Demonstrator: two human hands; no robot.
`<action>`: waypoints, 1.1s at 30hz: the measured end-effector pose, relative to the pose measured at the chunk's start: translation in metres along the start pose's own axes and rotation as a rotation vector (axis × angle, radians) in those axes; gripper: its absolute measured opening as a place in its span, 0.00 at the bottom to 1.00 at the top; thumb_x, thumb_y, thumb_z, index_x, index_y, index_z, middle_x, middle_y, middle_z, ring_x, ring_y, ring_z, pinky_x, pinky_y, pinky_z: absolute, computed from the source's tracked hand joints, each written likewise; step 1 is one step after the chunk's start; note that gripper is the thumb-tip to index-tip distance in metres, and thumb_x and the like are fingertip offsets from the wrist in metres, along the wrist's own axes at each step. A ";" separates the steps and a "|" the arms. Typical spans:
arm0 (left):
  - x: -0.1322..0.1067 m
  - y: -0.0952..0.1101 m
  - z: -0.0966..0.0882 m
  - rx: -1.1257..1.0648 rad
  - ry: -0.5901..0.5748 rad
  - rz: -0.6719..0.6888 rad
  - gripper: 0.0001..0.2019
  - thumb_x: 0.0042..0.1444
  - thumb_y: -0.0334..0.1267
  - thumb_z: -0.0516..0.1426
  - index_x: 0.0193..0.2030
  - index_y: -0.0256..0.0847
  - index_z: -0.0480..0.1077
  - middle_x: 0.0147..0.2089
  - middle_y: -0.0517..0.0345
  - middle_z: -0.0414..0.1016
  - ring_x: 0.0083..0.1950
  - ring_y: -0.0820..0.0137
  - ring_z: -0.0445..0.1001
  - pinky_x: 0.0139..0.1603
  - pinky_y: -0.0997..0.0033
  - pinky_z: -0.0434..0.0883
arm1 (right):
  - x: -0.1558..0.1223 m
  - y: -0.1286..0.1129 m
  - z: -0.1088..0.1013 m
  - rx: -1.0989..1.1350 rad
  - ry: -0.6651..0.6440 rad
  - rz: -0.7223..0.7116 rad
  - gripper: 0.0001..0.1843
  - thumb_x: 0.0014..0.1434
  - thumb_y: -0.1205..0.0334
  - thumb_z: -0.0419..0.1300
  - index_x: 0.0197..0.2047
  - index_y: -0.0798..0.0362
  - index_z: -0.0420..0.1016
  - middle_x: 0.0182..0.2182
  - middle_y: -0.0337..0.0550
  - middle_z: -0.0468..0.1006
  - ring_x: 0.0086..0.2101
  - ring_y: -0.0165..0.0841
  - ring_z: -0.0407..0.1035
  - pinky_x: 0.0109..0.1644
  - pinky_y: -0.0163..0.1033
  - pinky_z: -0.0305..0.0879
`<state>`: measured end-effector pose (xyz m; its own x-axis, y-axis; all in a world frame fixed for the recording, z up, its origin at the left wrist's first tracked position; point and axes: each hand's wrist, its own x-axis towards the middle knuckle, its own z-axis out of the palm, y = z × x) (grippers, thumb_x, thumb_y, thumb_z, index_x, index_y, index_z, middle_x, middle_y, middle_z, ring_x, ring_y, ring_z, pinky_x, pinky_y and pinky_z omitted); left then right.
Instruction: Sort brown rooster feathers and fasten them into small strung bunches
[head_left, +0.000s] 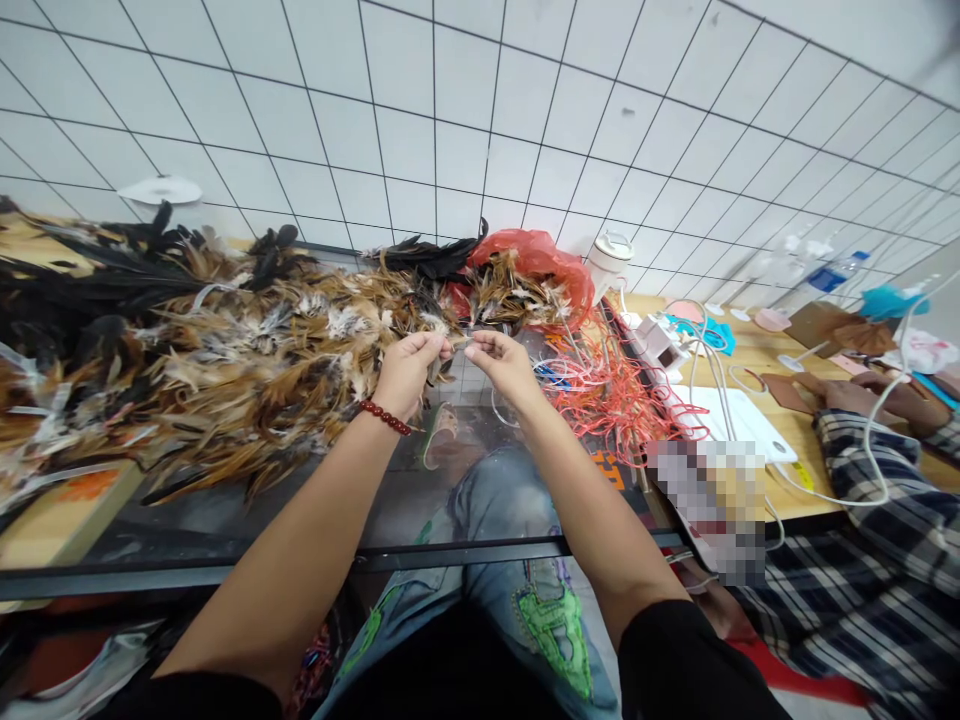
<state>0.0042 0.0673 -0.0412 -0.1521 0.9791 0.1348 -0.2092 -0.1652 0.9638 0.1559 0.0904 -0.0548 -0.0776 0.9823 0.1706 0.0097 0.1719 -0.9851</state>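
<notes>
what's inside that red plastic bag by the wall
Brown and pale feathers show in the open front of the red plastic bag; whatever lies deeper is covered by them and the plastic.

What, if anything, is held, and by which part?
Can't tell: left hand and right hand nearly meet beside wispy brown feathers; anything held is too small to identify.

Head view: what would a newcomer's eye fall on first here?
Probably the big heap of brown and black feathers filling the left side. Next, the tangle of red-orange strands right of centre, with a crumpled red plastic bag beyond it. Between the heap and the tangle, the left hand and right hand come close together, fingertips pinched; anything between them is too small to identify.
</notes>
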 end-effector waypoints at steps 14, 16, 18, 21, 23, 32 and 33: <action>-0.001 -0.003 0.002 -0.011 0.058 0.010 0.12 0.45 0.46 0.66 0.25 0.38 0.76 0.26 0.56 0.75 0.29 0.73 0.70 0.33 0.75 0.68 | -0.011 -0.021 -0.003 -0.040 -0.002 -0.130 0.10 0.47 0.55 0.63 0.24 0.53 0.73 0.23 0.35 0.71 0.28 0.28 0.63 0.38 0.36 0.62; -0.001 -0.003 0.002 0.001 0.038 -0.010 0.13 0.45 0.46 0.66 0.24 0.37 0.75 0.25 0.56 0.75 0.28 0.73 0.70 0.32 0.75 0.67 | -0.012 -0.020 -0.001 -0.051 -0.060 -0.154 0.10 0.47 0.55 0.65 0.25 0.53 0.74 0.24 0.36 0.73 0.28 0.29 0.64 0.38 0.36 0.62; -0.003 -0.002 0.003 0.028 -0.031 -0.041 0.14 0.45 0.47 0.66 0.23 0.37 0.75 0.24 0.56 0.74 0.26 0.73 0.68 0.30 0.75 0.66 | -0.014 -0.018 0.001 -0.069 -0.041 -0.207 0.10 0.49 0.55 0.65 0.27 0.53 0.77 0.25 0.37 0.75 0.29 0.29 0.65 0.38 0.36 0.62; -0.007 -0.004 0.005 0.074 -0.123 -0.043 0.15 0.47 0.48 0.65 0.21 0.38 0.74 0.21 0.57 0.71 0.23 0.73 0.65 0.25 0.74 0.64 | -0.016 -0.018 0.002 -0.154 0.046 -0.273 0.09 0.52 0.57 0.63 0.29 0.54 0.79 0.28 0.39 0.76 0.29 0.29 0.65 0.39 0.36 0.63; -0.008 -0.006 0.006 0.091 -0.169 -0.019 0.17 0.48 0.49 0.65 0.20 0.38 0.73 0.21 0.57 0.70 0.22 0.73 0.64 0.25 0.74 0.63 | -0.017 -0.019 0.002 -0.231 0.081 -0.276 0.08 0.53 0.58 0.63 0.30 0.53 0.79 0.30 0.39 0.77 0.30 0.29 0.66 0.39 0.35 0.63; 0.002 0.011 -0.003 -0.106 0.046 0.240 0.14 0.51 0.46 0.64 0.24 0.40 0.72 0.20 0.62 0.65 0.27 0.74 0.68 0.35 0.74 0.69 | -0.015 -0.010 0.010 -0.396 0.008 -0.182 0.10 0.56 0.61 0.62 0.41 0.54 0.80 0.36 0.41 0.79 0.34 0.28 0.69 0.42 0.34 0.64; 0.005 0.014 -0.005 -0.128 0.110 0.269 0.13 0.52 0.46 0.64 0.24 0.40 0.71 0.20 0.62 0.64 0.26 0.75 0.68 0.35 0.74 0.70 | -0.018 -0.008 0.013 -0.475 -0.076 -0.175 0.08 0.56 0.62 0.63 0.39 0.53 0.80 0.34 0.40 0.78 0.33 0.28 0.69 0.42 0.33 0.64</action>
<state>-0.0048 0.0688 -0.0279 -0.3208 0.8806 0.3487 -0.2657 -0.4371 0.8593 0.1441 0.0708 -0.0502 -0.1909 0.9307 0.3121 0.4408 0.3653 -0.8199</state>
